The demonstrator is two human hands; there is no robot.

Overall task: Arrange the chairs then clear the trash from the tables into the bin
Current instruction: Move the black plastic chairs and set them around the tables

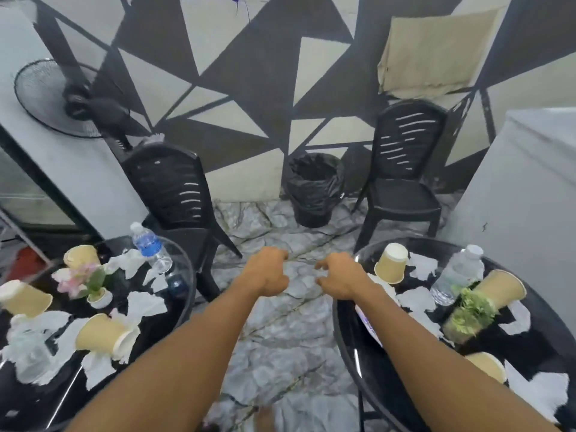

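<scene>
Two round black glass tables flank me, the left table (184, 300) and the right table (346, 332). Both carry torn white napkins, tipped paper cups such as one cup (103, 333) on the left and another cup (391, 263) on the right, and water bottles (149, 244) (458, 272). One black plastic chair (174, 194) stands behind the left table, a second black chair (402, 173) by the wall on the right. A bin (314, 188) lined with a black bag stands between them. My left hand (268, 271) and my right hand (339, 277) hang over the floor with loosely curled fingers, holding nothing.
A standing fan (59, 98) is at the far left beside a grey cabinet. A white appliance (523, 188) fills the right side. Small potted plants (93, 282) (470, 313) stand on each table. Marble-patterned floor (280, 338) runs between the tables toward the bin.
</scene>
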